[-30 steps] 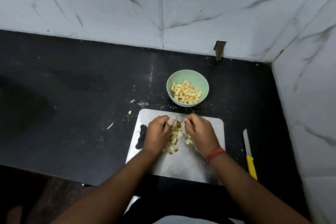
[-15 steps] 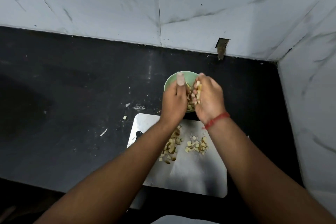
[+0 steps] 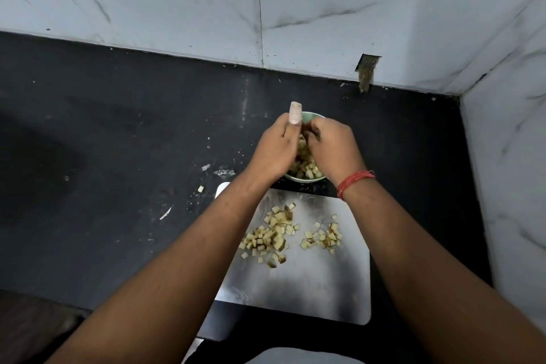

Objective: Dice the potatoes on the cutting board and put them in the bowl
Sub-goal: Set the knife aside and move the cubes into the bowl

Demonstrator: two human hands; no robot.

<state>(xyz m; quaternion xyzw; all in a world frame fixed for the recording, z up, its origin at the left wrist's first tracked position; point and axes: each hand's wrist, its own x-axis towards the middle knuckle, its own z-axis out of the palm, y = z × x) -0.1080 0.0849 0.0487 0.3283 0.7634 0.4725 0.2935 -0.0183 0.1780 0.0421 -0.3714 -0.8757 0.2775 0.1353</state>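
Note:
Both my hands hover close together over the green bowl (image 3: 306,179), which they mostly hide. My left hand (image 3: 273,151) has its bandaged index finger sticking straight up. My right hand (image 3: 332,148), with a red thread on the wrist, curls its fingers down toward the left hand; what they hold is hidden. Diced potato (image 3: 305,170) shows in the bowl between the hands. Nearer to me lies the steel cutting board (image 3: 298,292), with a larger pile of dice (image 3: 267,238) on its left and a smaller pile of dice (image 3: 323,238) on its right.
The black counter (image 3: 118,156) carries a stray potato cube (image 3: 201,188) and a white scrap (image 3: 165,213) left of the board. White marble-tiled walls (image 3: 325,9) close the back and the right side, with a broken notch (image 3: 366,71) at the back wall's foot.
Both hands scooped dice off the board and carried them up over the bowl; since half a second ago they have sunk lower into it. Two piles stay on the board.

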